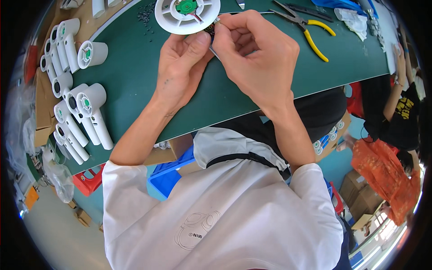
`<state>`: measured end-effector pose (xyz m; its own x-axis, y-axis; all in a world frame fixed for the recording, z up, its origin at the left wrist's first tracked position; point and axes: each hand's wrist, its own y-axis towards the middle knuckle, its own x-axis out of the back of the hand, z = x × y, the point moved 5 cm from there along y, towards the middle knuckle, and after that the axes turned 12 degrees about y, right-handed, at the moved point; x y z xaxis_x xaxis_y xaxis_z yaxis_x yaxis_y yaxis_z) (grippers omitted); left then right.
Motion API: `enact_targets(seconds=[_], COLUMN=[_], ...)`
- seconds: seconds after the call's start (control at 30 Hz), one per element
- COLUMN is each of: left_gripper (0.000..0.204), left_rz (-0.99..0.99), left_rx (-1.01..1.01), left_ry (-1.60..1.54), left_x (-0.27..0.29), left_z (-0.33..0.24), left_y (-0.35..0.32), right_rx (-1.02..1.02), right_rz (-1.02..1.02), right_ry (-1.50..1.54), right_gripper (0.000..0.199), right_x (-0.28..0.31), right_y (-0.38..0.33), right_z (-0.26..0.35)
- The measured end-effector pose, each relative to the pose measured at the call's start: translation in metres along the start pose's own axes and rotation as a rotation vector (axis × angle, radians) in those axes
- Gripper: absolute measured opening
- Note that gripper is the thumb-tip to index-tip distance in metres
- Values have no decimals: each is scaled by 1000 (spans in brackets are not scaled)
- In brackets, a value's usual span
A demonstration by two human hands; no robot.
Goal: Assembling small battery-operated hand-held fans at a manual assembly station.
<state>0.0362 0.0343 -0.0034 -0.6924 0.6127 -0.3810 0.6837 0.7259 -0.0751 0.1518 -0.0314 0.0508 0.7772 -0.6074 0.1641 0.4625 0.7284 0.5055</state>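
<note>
Now, left hand [182,60]: angled inward, gripping beneath the white round housing [182,29].
Right hand [256,54]: curled, pinching something mostly hidden.

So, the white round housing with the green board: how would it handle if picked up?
The white round housing is probably stiff, since its spoked face looks like moulded plastic. It may be light for its size, given the open gaps between spokes. The thin wires by the green board look exposed, so could snag.
</note>
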Motion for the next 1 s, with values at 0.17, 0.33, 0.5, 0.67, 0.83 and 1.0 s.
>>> enact_targets(seconds=[0.17, 0.33, 0.5, 0.67, 0.83, 1.0], left_gripper=[43, 43, 43, 43, 41, 53], left_rz=[-10, 4, -1, 2, -30, -53], left_rx=[12, 18, 4, -9, 4, 32], left_ry=[-37, -31, -16, -2, -7, 149], left_x=[0, 0, -1, -3, -7, -1], left_z=[1, 1, -1, -3, -6, -1], left_y=[1, 0, 0, -1, -2, -3], right_rx=[9, -22, -66, -184, -235, -253], right_rz=[-46, -5, 24, 107, 112, 210], right_ry=[31, -3, -46, -38, 9, -37], right_gripper=[9, 5, 7, 9, 11, 12], right_x=[-1, 1, 0, 6, 6, 6], right_y=[2, 3, 5, 17, 23, 29], right_z=[1, 0, 6, 21, 23, 22])
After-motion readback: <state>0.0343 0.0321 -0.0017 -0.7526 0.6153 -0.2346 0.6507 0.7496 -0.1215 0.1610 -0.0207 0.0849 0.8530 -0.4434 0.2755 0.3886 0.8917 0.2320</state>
